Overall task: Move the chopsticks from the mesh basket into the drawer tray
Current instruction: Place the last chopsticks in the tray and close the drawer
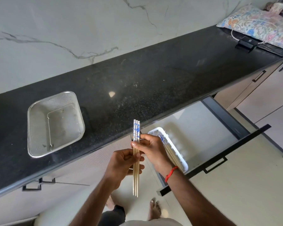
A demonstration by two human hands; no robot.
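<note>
Both my hands hold a small bundle of three wooden chopsticks (136, 129) with blue-and-white patterned tops, upright in front of the counter edge. My left hand (121, 162) grips their lower half; my right hand (151, 148) pinches them just under the patterned part. The mesh basket (39, 111) stands on the black counter to the left and looks empty. The white drawer tray (175, 144) lies in the open drawer (219, 124) to the right, with more chopsticks (163, 141) in it, partly hidden by my right hand.
The black granite counter (153, 75) runs diagonally below a marble wall. A floral cushion (258, 25) and a dark device with a white cable (245, 43) lie at its far right end. The open drawer's black front (219, 155) juts into the floor space. My feet show below.
</note>
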